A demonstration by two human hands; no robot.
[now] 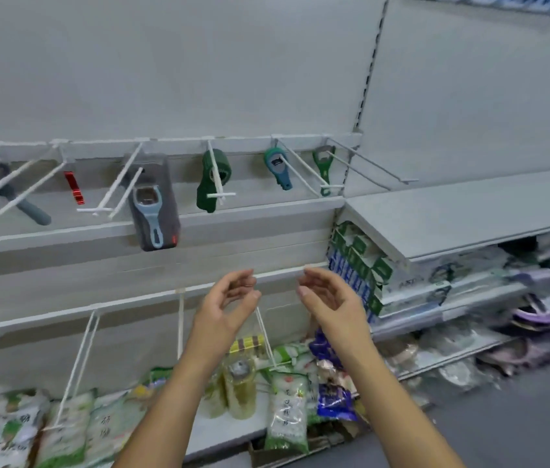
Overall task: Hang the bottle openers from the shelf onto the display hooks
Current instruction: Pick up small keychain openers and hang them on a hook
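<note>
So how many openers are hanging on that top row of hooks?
6, maybe more past the left edge: a grey-handled one, red, blue on a dark card, dark green, teal, bright green.

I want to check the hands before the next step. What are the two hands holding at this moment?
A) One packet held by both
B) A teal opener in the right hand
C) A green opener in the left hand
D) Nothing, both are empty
D: the left hand and the right hand are open, curled and empty, below the hanging openers.
</note>
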